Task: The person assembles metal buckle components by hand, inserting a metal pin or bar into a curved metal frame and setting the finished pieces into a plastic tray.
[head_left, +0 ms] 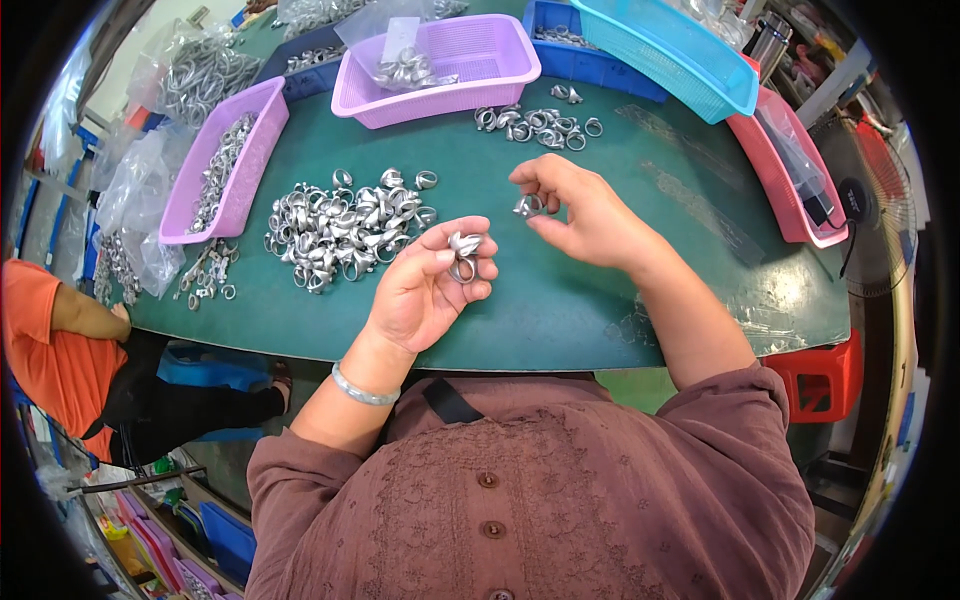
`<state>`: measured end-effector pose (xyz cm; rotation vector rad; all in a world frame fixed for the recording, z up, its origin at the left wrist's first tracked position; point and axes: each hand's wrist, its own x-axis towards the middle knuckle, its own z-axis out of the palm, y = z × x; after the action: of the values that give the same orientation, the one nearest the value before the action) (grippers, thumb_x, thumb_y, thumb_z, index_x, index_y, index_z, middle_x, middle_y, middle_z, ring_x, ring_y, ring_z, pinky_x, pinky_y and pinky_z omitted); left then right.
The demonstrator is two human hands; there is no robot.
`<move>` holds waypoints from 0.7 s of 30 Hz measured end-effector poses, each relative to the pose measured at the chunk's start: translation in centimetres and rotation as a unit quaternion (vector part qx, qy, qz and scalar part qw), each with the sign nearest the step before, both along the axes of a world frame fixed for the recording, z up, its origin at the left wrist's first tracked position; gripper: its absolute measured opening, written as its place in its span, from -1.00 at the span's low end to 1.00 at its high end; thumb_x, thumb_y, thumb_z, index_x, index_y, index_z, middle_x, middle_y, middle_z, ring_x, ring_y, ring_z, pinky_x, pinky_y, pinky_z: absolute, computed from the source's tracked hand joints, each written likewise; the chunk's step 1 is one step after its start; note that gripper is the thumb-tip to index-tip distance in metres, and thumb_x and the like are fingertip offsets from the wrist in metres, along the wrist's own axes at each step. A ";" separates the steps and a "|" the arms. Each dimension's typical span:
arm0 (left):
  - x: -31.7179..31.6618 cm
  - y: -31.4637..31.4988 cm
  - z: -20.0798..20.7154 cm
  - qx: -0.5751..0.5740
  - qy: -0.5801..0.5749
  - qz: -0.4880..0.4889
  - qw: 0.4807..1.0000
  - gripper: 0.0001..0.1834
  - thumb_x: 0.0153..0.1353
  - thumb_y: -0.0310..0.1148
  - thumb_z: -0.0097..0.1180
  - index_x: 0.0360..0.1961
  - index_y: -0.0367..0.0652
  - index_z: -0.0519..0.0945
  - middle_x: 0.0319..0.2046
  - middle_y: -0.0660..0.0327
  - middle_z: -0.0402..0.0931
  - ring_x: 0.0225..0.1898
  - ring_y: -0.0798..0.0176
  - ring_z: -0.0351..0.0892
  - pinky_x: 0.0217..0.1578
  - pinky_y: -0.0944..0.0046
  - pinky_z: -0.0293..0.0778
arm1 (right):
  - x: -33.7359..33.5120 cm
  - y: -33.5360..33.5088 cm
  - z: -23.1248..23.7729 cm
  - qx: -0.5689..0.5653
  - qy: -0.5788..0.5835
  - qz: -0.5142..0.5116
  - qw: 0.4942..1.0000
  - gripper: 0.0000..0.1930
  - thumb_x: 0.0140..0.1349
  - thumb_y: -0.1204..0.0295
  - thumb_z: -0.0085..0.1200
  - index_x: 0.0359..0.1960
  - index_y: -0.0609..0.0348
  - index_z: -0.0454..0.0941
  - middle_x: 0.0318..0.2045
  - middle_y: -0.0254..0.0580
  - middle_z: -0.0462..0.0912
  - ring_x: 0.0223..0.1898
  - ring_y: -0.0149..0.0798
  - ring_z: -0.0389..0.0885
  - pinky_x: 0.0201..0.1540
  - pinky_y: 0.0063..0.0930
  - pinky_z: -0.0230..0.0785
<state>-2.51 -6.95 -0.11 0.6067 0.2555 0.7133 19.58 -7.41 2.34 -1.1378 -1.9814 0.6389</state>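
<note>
My left hand (425, 285) is palm up near the table's front, its fingers curled round a couple of silver metal rings (463, 257). To its right, my right hand (580, 210) pinches a single silver ring (527, 206) between thumb and fingers, just above the table. A large heap of similar rings (345, 225) lies on the green tabletop left of my left hand. Beyond my right hand is a smaller loose group of rings (545, 127), in front of the purple basket (430, 100).
A second purple basket (262, 150) with metal pieces stands at the left. Blue trays (625, 80), a turquoise basket (690, 75) and a red basket (805, 220) line the far and right edges. A person in orange (65, 325) sits at left; a red stool (825, 375) stands at right.
</note>
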 end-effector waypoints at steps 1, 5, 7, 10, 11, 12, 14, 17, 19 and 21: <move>0.1 -0.1 0.2 0.011 0.024 0.018 0.999 -0.59 0.19 -0.27 -0.08 0.02 -0.29 0.34 -0.23 0.12 0.44 -0.24 0.25 0.46 -0.35 0.37 0.41 | -0.2 -0.1 0.0 0.000 0.000 0.000 1.000 -0.62 -0.09 0.64 0.05 -0.14 0.24 0.36 -0.28 -0.10 0.45 -0.31 -0.20 0.49 -0.29 -0.40 0.38; 0.3 -0.1 -0.1 0.010 0.030 0.018 0.999 -0.60 0.16 -0.32 -0.07 0.00 -0.27 0.34 -0.20 0.10 0.45 -0.22 0.22 0.48 -0.32 0.33 0.43 | -0.7 -0.3 -0.2 0.027 0.070 0.041 0.996 -0.58 -0.11 0.64 0.09 -0.11 0.23 0.36 -0.31 -0.17 0.46 -0.36 -0.31 0.47 -0.32 -0.51 0.36; 0.6 -0.1 -0.1 0.020 0.116 0.037 0.992 -0.65 0.17 -0.31 -0.04 -0.05 -0.24 0.37 -0.25 0.16 0.46 -0.28 0.28 0.49 -0.37 0.34 0.44 | -0.9 -0.4 -0.1 0.053 0.076 0.054 0.994 -0.57 -0.12 0.65 0.09 -0.11 0.23 0.37 -0.32 -0.18 0.46 -0.37 -0.33 0.46 -0.32 -0.53 0.35; 1.3 -0.5 0.3 0.043 0.159 0.053 0.985 -0.73 0.19 -0.33 -0.03 -0.12 -0.22 0.41 -0.30 0.22 0.48 -0.35 0.35 0.48 -0.42 0.38 0.42 | -1.4 -0.7 0.4 0.078 0.064 0.060 0.993 -0.56 -0.14 0.68 0.11 -0.12 0.24 0.38 -0.32 -0.17 0.48 -0.38 -0.33 0.46 -0.33 -0.52 0.35; 1.6 -0.6 0.4 0.043 0.159 0.053 0.985 -0.73 0.19 -0.33 -0.03 -0.12 -0.22 0.41 -0.30 0.22 0.48 -0.35 0.35 0.48 -0.42 0.38 0.42 | -1.5 -0.9 0.5 0.102 0.042 0.063 0.992 -0.55 -0.16 0.68 0.12 -0.13 0.23 0.38 -0.31 -0.15 0.47 -0.36 -0.25 0.48 -0.32 -0.47 0.37; 1.9 -0.7 0.6 0.071 0.194 0.071 0.976 -0.75 0.20 -0.35 -0.04 -0.13 -0.22 0.43 -0.32 0.24 0.47 -0.37 0.37 0.47 -0.44 0.39 0.41 | -1.7 -1.0 0.6 0.127 0.019 0.067 0.989 -0.55 -0.19 0.68 0.12 -0.14 0.22 0.38 -0.30 -0.13 0.46 -0.34 -0.17 0.49 -0.32 -0.42 0.39; 2.1 -0.8 0.7 0.099 0.229 0.087 0.965 -0.77 0.21 -0.36 -0.05 -0.14 -0.22 0.44 -0.34 0.26 0.47 -0.39 0.40 0.45 -0.47 0.41 0.39 | -1.9 -1.1 0.7 0.162 0.012 0.069 0.984 -0.54 -0.19 0.68 0.12 -0.14 0.22 0.38 -0.29 -0.12 0.46 -0.32 -0.13 0.49 -0.30 -0.39 0.39; 2.0 -0.8 0.6 0.087 0.199 0.083 0.973 -0.78 0.22 -0.37 -0.06 -0.14 -0.23 0.47 -0.36 0.28 0.47 -0.40 0.41 0.44 -0.48 0.41 0.37 | -2.1 -1.3 0.8 0.186 0.018 0.072 0.980 -0.52 -0.20 0.68 0.12 -0.12 0.22 0.38 -0.27 -0.10 0.46 -0.29 -0.08 0.49 -0.29 -0.36 0.40; 1.6 -0.7 0.2 0.050 0.138 0.062 0.987 -0.73 0.22 -0.35 -0.06 -0.09 -0.24 0.46 -0.36 0.28 0.47 -0.40 0.41 0.43 -0.47 0.42 0.35 | -2.2 -1.4 0.9 0.176 0.031 0.074 0.981 -0.51 -0.20 0.69 0.12 -0.12 0.22 0.37 -0.26 -0.09 0.45 -0.28 -0.07 0.49 -0.28 -0.36 0.40; 1.2 -0.7 -0.1 0.053 0.121 0.049 0.990 -0.71 0.22 -0.35 -0.06 -0.07 -0.24 0.44 -0.35 0.28 0.47 -0.39 0.40 0.42 -0.46 0.42 0.34 | -2.2 -1.5 1.1 0.171 0.038 0.067 0.982 -0.50 -0.20 0.66 0.13 -0.09 0.21 0.37 -0.24 -0.09 0.45 -0.24 -0.07 0.48 -0.24 -0.36 0.40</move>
<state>-1.30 -7.61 -0.19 0.7871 0.4762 0.7519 17.38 -8.90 3.45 -0.7659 -2.0174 0.3811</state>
